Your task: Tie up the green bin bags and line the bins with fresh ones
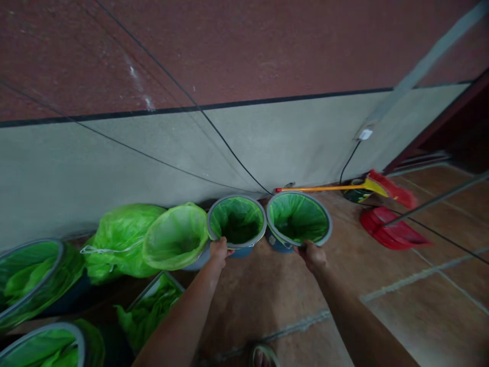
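"How are you gripping?"
"My left hand (219, 252) is clasping the near rim of the left bin (244, 252), my right hand (314, 256) that of the right bin (280, 245), near the wall (244, 148)."
"Any trick?"
"I'd be pinching liner (225, 211) and rim together."
"Facing?"
"Mouths are facing up, long axes running roughly upright."

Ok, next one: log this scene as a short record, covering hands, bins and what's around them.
left hand: on the near rim of a bin
right hand: on the near rim of the neighbouring bin
inside both: green liners
to their left: green bag with white string; more lined bins
to their right: broom, red dustpan
wall: red above, pale below
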### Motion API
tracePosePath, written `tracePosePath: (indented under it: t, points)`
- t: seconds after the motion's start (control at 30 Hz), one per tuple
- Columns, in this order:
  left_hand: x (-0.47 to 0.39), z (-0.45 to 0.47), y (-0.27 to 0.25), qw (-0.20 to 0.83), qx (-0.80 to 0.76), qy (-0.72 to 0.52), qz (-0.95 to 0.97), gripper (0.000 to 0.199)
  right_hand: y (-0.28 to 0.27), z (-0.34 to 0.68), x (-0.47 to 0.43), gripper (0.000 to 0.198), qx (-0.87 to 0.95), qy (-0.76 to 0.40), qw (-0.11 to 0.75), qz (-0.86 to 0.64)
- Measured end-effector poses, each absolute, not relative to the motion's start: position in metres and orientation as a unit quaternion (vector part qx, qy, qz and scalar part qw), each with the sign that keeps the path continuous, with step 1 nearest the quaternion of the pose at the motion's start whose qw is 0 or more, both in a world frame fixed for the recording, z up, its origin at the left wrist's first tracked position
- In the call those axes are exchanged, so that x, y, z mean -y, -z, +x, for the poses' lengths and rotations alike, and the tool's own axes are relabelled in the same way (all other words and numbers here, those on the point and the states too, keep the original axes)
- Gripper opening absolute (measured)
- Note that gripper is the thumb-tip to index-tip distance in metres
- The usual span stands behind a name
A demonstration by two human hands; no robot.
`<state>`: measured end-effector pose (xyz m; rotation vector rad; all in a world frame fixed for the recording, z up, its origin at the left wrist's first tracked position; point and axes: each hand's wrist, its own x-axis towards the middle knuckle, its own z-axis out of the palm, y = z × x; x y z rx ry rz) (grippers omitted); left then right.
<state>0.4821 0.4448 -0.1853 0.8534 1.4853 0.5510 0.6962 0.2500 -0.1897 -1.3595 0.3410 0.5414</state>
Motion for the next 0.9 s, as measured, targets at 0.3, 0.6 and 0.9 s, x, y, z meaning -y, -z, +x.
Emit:
tracePosePath:
  t: [0.3,0.6,0.9]
  points:
    - [-0.446,0.48,0.183,0.629,-0.644,-0.231,0.369,0.013,0.205,0.695,-0.275,0.025,-0.129,-0.293,0.767,-0.556]
    - [-0.443,0.476,0.178,0.641,-0.64,-0.206,0.37,0.019,0.21,0.698,-0.285,0.023,-0.136,-0.286,0.76,-0.568]
    - [-0.408,0.428,0.164,0.646,-0.593,-0.039,0.479,0.05,0.215,0.632,-0.244,0.04,-0.121,-0.36,0.704,-0.6]
